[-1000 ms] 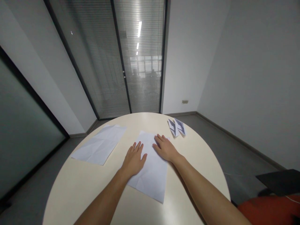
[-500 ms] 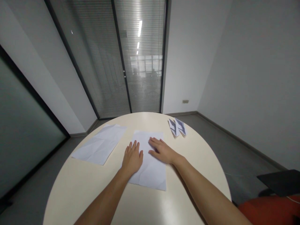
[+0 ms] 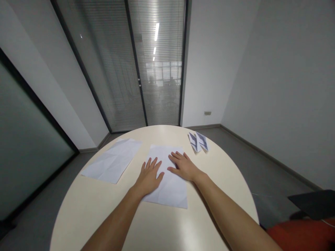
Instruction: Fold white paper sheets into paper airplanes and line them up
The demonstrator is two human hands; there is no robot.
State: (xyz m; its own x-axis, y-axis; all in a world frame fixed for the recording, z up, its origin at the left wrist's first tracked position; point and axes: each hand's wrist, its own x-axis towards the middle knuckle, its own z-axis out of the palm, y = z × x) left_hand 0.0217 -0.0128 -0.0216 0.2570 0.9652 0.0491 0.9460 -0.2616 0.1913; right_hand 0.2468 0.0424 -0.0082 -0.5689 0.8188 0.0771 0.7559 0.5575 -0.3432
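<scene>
A white sheet of paper (image 3: 167,193) lies flat in front of me, with faint creases across it. My left hand (image 3: 149,176) rests palm down over its left side, fingers and thumb spread. On its right side lies my right hand (image 3: 184,166), also palm down with the fingers apart. Neither hand grips anything. Parts of the sheet's left and right edges are hidden under the hands.
A second creased sheet (image 3: 111,162) lies at the left of the round cream table (image 3: 89,209). Folded paper pieces with dark printing (image 3: 201,141) stand near the far right edge. An orange-red chair (image 3: 300,235) is at the lower right.
The left hand has spread its fingers and thumb wider. My right hand has shifted slightly right and away from me. The sheet's near edge has moved a little away from me.
</scene>
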